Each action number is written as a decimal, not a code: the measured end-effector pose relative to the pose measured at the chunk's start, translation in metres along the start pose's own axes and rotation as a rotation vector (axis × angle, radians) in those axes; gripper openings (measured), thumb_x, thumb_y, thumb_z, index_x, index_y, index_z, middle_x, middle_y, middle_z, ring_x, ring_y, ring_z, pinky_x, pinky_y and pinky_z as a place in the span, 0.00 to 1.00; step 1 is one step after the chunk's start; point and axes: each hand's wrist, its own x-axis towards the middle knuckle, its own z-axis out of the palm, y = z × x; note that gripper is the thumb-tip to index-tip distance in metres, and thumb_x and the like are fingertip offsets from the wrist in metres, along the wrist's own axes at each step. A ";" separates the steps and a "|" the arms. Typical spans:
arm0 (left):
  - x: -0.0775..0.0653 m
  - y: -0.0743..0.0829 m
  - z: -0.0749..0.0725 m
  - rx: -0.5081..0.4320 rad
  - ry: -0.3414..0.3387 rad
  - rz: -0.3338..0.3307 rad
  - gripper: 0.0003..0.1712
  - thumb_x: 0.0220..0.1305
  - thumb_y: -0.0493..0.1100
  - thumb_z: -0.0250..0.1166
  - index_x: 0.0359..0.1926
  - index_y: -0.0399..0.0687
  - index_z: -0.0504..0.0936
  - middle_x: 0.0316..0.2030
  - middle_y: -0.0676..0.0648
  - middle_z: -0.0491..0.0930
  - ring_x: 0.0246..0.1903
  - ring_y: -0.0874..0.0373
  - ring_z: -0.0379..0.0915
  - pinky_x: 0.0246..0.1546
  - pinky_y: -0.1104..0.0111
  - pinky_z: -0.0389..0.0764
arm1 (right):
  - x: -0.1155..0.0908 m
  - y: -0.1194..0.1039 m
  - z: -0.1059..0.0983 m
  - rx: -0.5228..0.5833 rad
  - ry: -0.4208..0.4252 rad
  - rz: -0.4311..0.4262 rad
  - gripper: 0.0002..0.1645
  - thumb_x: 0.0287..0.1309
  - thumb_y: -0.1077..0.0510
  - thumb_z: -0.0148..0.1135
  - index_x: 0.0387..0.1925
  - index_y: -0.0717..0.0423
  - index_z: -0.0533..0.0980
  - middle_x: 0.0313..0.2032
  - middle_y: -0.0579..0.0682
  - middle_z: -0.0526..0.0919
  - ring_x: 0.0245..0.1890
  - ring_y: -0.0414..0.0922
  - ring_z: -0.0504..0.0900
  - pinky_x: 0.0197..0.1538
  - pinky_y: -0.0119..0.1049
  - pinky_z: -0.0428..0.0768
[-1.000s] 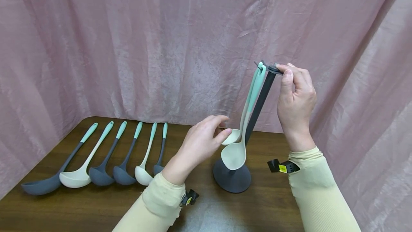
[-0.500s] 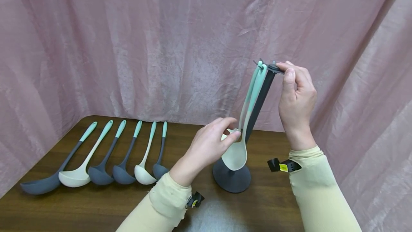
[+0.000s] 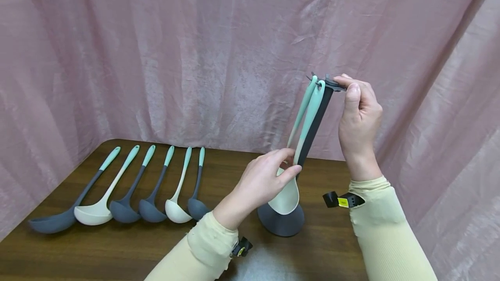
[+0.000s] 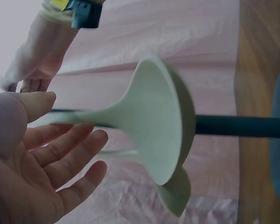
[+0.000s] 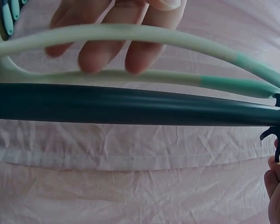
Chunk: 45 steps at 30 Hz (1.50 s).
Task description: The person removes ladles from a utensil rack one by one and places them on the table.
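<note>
Two cream ladles with mint handles hang by their ends from the hooks of a dark grey utensil stand. My right hand pinches the stand's top between thumb and fingers. My left hand is at the lower handle of the front ladle. In the left wrist view, its thumb lies above that front ladle handle and its fingers below. The right wrist view shows several left fingers behind the near handle, nearly straight. Lower down hangs the rear ladle, largely hidden by my left hand in the head view.
On the left of the brown wooden table several ladles lie in a row, handles away from me. A dark grey ladle is outermost, and another dark ladle is closest to my left forearm. A pink curtain hangs behind.
My left hand has moved right, from beside the bowls to the front ladle's handle. The front ladle has shifted slightly downward in view. My right hand stays at the stand's top.
</note>
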 end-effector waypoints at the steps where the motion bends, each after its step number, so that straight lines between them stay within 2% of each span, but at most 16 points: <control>1: 0.000 0.001 0.001 0.000 -0.006 0.001 0.14 0.80 0.51 0.69 0.59 0.53 0.86 0.48 0.57 0.88 0.48 0.61 0.85 0.47 0.59 0.82 | 0.000 0.000 0.000 -0.007 -0.006 -0.005 0.20 0.82 0.58 0.54 0.52 0.62 0.91 0.52 0.53 0.91 0.61 0.48 0.85 0.69 0.40 0.78; 4: 0.000 0.003 0.005 0.000 -0.012 0.005 0.11 0.80 0.51 0.70 0.56 0.55 0.86 0.46 0.59 0.87 0.47 0.62 0.84 0.46 0.61 0.81 | -0.001 0.000 -0.001 -0.015 -0.012 -0.008 0.20 0.82 0.57 0.54 0.52 0.61 0.91 0.52 0.52 0.91 0.62 0.47 0.85 0.69 0.39 0.78; 10: -0.002 0.003 0.009 -0.039 0.005 -0.009 0.15 0.77 0.51 0.73 0.59 0.56 0.88 0.46 0.62 0.91 0.49 0.67 0.86 0.49 0.61 0.82 | -0.002 -0.002 0.001 -0.024 0.007 0.010 0.20 0.82 0.58 0.54 0.52 0.62 0.90 0.52 0.54 0.91 0.61 0.46 0.86 0.69 0.39 0.77; 15: -0.001 0.003 0.010 -0.046 -0.015 -0.017 0.15 0.77 0.52 0.73 0.58 0.56 0.88 0.46 0.61 0.91 0.49 0.66 0.86 0.50 0.60 0.82 | -0.002 -0.001 0.001 -0.023 0.011 0.011 0.20 0.82 0.57 0.55 0.52 0.60 0.91 0.51 0.50 0.91 0.61 0.45 0.86 0.69 0.40 0.78; 21: -0.001 0.002 0.012 -0.050 -0.025 -0.024 0.11 0.75 0.52 0.75 0.52 0.57 0.87 0.43 0.61 0.91 0.46 0.66 0.86 0.49 0.63 0.81 | -0.002 -0.001 0.001 -0.010 0.007 0.008 0.20 0.82 0.56 0.55 0.52 0.59 0.91 0.51 0.49 0.91 0.61 0.46 0.86 0.69 0.40 0.77; 27: -0.002 0.001 0.010 -0.069 0.002 -0.015 0.09 0.72 0.49 0.77 0.45 0.55 0.85 0.38 0.61 0.89 0.40 0.68 0.85 0.43 0.65 0.80 | -0.001 0.000 0.001 -0.023 0.000 0.000 0.20 0.82 0.58 0.54 0.52 0.63 0.90 0.52 0.53 0.91 0.61 0.46 0.86 0.69 0.40 0.77; 35: -0.002 0.003 0.008 -0.043 0.025 0.000 0.08 0.73 0.48 0.77 0.41 0.56 0.84 0.34 0.62 0.88 0.38 0.67 0.85 0.39 0.67 0.78 | -0.003 -0.016 0.005 -0.030 0.018 0.021 0.20 0.81 0.61 0.52 0.51 0.69 0.88 0.52 0.58 0.90 0.61 0.46 0.86 0.70 0.39 0.77; 45: -0.002 0.002 0.005 -0.053 0.053 0.006 0.07 0.73 0.47 0.77 0.40 0.56 0.85 0.33 0.62 0.88 0.38 0.66 0.86 0.37 0.67 0.78 | -0.001 0.001 -0.001 -0.013 -0.008 -0.011 0.20 0.82 0.58 0.54 0.53 0.62 0.90 0.52 0.52 0.91 0.62 0.47 0.85 0.70 0.40 0.77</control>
